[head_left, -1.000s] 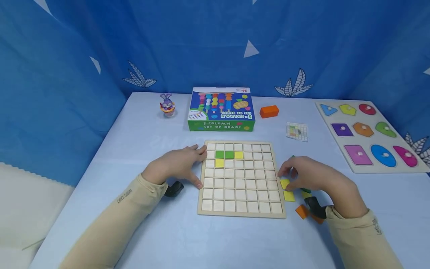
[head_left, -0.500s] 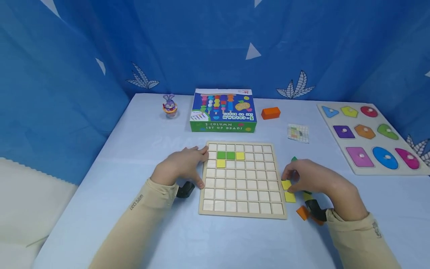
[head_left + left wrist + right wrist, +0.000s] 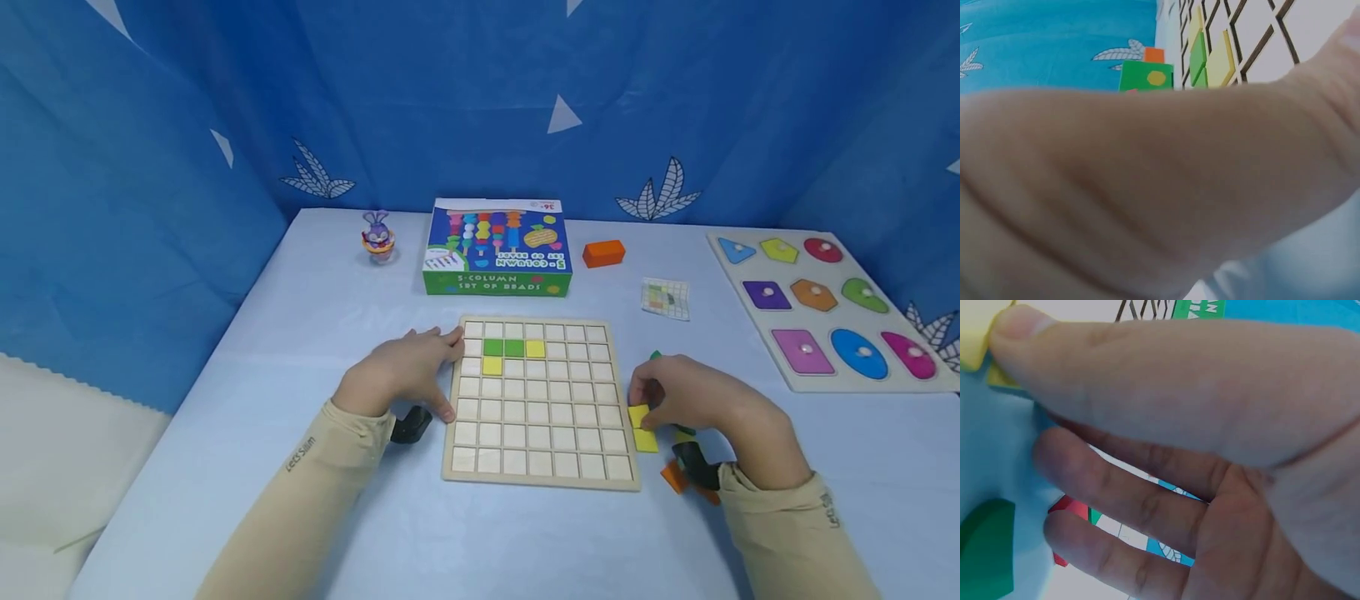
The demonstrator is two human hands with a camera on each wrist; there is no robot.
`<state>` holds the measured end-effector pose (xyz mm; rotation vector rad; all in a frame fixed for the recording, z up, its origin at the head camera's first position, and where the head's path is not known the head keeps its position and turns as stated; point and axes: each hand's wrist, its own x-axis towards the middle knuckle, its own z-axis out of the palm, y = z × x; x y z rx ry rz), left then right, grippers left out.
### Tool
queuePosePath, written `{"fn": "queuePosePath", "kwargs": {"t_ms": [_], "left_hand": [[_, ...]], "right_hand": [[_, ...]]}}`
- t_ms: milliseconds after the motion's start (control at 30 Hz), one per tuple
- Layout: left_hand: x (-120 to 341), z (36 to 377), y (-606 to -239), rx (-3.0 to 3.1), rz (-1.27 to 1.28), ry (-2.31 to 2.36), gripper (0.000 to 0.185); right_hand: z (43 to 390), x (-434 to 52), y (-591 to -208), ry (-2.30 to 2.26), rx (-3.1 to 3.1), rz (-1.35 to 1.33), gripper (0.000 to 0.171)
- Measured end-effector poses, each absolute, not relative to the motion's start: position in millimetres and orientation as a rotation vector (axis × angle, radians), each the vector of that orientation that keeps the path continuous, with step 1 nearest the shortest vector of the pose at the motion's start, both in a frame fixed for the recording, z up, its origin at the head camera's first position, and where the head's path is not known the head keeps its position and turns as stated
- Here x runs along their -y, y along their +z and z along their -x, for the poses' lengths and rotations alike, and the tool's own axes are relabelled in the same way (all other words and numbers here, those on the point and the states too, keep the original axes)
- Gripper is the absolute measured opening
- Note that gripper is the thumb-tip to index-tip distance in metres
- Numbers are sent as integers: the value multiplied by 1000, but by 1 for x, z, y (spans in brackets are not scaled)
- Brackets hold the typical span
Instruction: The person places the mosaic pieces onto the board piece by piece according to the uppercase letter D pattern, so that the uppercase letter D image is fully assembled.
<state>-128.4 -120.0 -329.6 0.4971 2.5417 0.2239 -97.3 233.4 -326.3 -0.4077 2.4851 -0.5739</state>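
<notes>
Right hand (image 3: 686,387) down at the grid board's (image 3: 537,414) right edge, thumb and fingertip pinching a yellow square tile (image 3: 638,413), a second yellow tile (image 3: 645,442) lying just on the near side of it! Orange pieces (image 3: 674,477) near the wrist, partly covered. Across the board, the left hand (image 3: 405,367) is spread wide, thumb and fingers braced on the left edge. And on the grid: two green tiles (image 3: 513,348) and a yellow one (image 3: 535,348) side by side in the second row, another yellow (image 3: 492,365) directly below the leftmost green.
</notes>
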Motion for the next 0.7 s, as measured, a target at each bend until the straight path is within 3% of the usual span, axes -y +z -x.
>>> {"fn": "queuePosePath", "kwargs": {"t_ms": [700], "left_hand": [[120, 131, -332, -2560, -637, 110, 110]], "right_hand": [[119, -226, -301, -511, -2431, 364, 15]]}}
